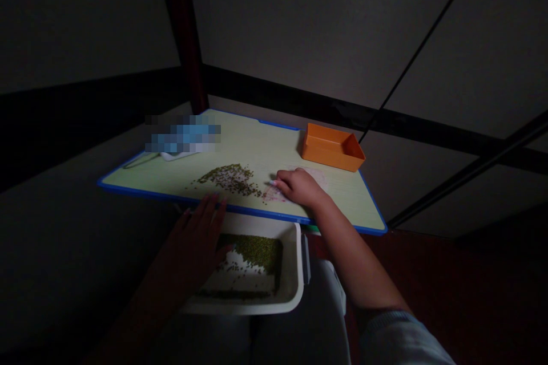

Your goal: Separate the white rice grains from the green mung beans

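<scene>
A scatter of small green beans (229,178) lies on a pale tabletop with a blue rim (180,197). My right hand (299,187) rests on the table just right of the beans, fingers curled and pointing at them; whether anything is pinched I cannot tell. Under it lies a pale pinkish patch of grains (317,178). My left hand (197,239) lies flat with fingers stretched out on the left rim of a white rectangular tub (295,279) held below the table's near edge. The tub holds more green beans (257,250).
An orange rectangular tray (331,147) stands at the table's far right. A blurred blue-and-white object (183,136) lies at the far left with a thin wire beside it. A dark red post (184,34) rises behind the table. The surroundings are dim.
</scene>
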Available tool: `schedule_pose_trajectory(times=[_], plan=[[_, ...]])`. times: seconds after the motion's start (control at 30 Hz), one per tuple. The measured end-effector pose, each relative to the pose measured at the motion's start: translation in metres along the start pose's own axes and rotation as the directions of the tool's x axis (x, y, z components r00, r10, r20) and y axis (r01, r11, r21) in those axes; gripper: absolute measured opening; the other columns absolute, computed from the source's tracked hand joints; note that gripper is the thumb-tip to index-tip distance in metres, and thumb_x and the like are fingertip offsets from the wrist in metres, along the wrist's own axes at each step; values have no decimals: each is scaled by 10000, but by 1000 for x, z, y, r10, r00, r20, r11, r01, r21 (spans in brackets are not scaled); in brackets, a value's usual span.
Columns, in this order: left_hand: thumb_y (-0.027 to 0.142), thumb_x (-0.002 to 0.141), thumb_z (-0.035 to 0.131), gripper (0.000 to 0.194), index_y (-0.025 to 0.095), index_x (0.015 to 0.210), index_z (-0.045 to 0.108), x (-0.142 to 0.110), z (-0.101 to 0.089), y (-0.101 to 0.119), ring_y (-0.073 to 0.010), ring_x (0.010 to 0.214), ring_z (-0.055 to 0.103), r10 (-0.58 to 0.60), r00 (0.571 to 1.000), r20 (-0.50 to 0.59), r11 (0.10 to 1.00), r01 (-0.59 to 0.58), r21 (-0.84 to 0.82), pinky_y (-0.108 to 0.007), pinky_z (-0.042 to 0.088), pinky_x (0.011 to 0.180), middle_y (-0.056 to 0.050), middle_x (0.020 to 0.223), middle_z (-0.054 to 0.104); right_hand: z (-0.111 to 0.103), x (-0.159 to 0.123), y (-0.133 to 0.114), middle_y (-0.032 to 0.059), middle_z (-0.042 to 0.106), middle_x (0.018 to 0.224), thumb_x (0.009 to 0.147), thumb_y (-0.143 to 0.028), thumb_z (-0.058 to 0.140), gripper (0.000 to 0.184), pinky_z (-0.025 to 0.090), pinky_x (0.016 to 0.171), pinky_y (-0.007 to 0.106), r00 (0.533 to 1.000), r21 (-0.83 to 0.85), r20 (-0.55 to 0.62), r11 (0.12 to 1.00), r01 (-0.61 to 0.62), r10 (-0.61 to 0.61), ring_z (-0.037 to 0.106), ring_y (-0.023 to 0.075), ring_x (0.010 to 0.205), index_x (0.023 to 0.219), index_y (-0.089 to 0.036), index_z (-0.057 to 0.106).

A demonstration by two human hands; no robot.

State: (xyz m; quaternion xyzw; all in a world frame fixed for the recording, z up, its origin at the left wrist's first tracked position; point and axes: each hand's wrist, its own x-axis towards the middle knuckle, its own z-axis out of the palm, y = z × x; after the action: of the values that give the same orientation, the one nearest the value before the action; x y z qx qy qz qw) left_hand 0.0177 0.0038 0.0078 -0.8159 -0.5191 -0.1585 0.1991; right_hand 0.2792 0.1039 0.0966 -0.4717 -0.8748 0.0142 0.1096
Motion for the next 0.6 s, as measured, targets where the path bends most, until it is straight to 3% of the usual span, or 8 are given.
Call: schedule_pose_trajectory(times=[0.6], plan=[[579, 876, 236, 778, 101, 1483, 143, -2, -1, -1, -354, 1390, 370, -5, 1000, 17, 1000, 5, 21, -545, 335, 1071, -227, 1520, 348, -4, -2, 2, 69, 711, 818, 967, -370, 401, 307, 238, 612, 284, 992, -111, 5, 986, -122, 123, 565, 166, 696, 911, -195, 646]])
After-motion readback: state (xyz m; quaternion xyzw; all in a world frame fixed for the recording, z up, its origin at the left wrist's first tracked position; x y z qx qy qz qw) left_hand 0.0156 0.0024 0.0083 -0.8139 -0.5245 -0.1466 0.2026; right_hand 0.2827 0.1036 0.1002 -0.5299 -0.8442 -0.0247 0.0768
